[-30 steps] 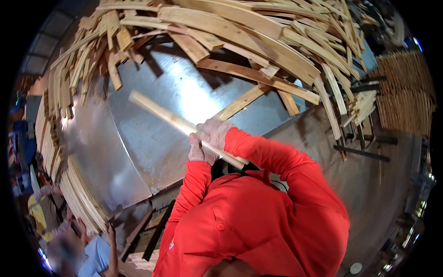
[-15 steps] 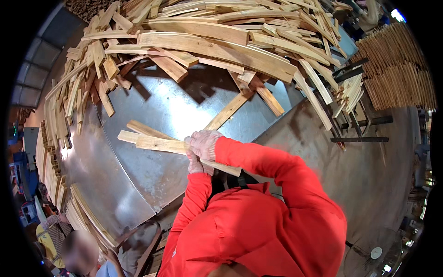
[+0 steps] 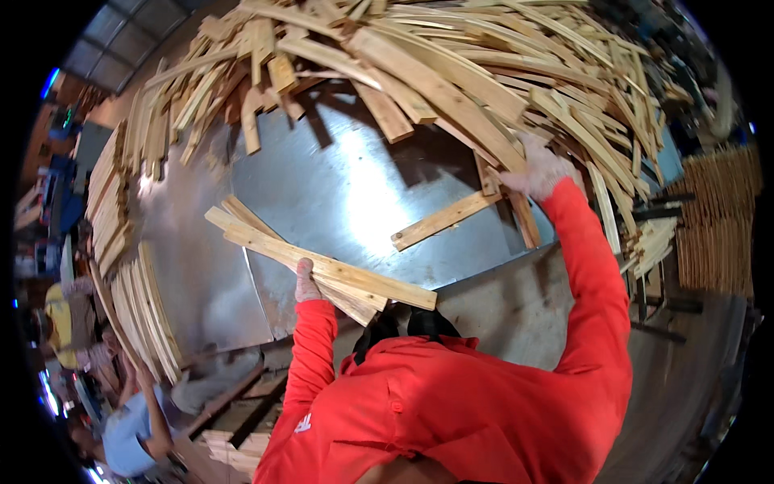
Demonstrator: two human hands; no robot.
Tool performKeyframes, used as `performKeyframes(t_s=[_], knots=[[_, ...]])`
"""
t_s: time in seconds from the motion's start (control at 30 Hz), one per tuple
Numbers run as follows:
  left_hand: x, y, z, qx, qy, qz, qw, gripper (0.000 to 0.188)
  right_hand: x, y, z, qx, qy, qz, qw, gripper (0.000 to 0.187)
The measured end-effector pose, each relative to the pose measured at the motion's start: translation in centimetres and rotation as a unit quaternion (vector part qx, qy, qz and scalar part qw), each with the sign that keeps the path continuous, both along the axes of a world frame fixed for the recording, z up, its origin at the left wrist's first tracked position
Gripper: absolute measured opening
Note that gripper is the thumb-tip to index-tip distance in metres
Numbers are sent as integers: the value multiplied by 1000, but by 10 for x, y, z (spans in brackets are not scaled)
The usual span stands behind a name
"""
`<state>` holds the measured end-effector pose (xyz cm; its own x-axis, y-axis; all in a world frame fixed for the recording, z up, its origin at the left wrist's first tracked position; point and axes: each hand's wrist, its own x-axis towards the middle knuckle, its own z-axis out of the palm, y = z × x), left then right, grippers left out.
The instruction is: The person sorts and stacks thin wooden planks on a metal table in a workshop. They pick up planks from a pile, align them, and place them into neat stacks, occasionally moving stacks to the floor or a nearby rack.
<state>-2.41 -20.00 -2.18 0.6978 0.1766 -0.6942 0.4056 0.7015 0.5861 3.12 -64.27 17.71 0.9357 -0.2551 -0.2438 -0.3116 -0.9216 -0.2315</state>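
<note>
Left arm (image 3: pixel 315 343) kept close to torso (image 3: pixel 476 395), red-sleeved, forearm pointing forward. Left hand (image 3: pixel 305 282) ahead of chest, off to left, curled in firm hold; thumb on top, aimed forward, other fingers tucked underneath, out of sight. Right arm (image 3: pixel 592 274) stretched out wide, same red sleeve, elbow out to side. Right hand (image 3: pixel 540 169) much farther forward than left, back upward, thumb spread from fingers, fingertips hard to make out. Hands well apart.

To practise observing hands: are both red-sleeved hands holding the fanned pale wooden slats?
No: the left hand holds those slats; the right hand is at the tan wooden pile.
</note>
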Motion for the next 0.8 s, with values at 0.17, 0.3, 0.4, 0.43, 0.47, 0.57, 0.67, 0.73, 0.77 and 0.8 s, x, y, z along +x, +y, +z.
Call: performKeyframes(t_s=[0.17, 0.3, 0.4, 0.43, 0.47, 0.57, 0.67, 0.73, 0.77, 0.8], knots=[[-12, 55, -9, 24, 9, 94, 995, 50, -45, 37, -36, 297, -166, 79, 937, 82], [-24, 110, -34, 156, 16, 72, 985, 51, -65, 122, -55, 348, -216, 129, 903, 89], [-14, 126, -16, 189, 26, 48, 981, 48, -32, 212, -51, 293, -151, 212, 920, 70], [-13, 131, -5, 193, 29, 45, 980, 43, -18, 230, -71, 266, -100, 193, 939, 69], [-12, 138, 0, 175, 33, 52, 983, 44, -3, 247, -99, 233, -46, 169, 957, 69], [1, 166, -1, 145, 40, 60, 987, 44, 27, 291, -153, 20, -103, 211, 972, 68], [3, 189, -5, 217, 59, 43, 973, 49, 9, 322, -157, -29, -201, 231, 952, 67], [-2, 220, -35, 203, 50, 20, 978, 66, -27, 347, -166, 111, -268, 285, 914, 69], [0, 225, -51, 193, 45, 6, 980, 74, -38, 366, -144, 276, -51, 321, 905, 73], [7, 216, -40, 184, 49, -1, 982, 75, -45, 393, -124, 281, 230, 295, 884, 80]])
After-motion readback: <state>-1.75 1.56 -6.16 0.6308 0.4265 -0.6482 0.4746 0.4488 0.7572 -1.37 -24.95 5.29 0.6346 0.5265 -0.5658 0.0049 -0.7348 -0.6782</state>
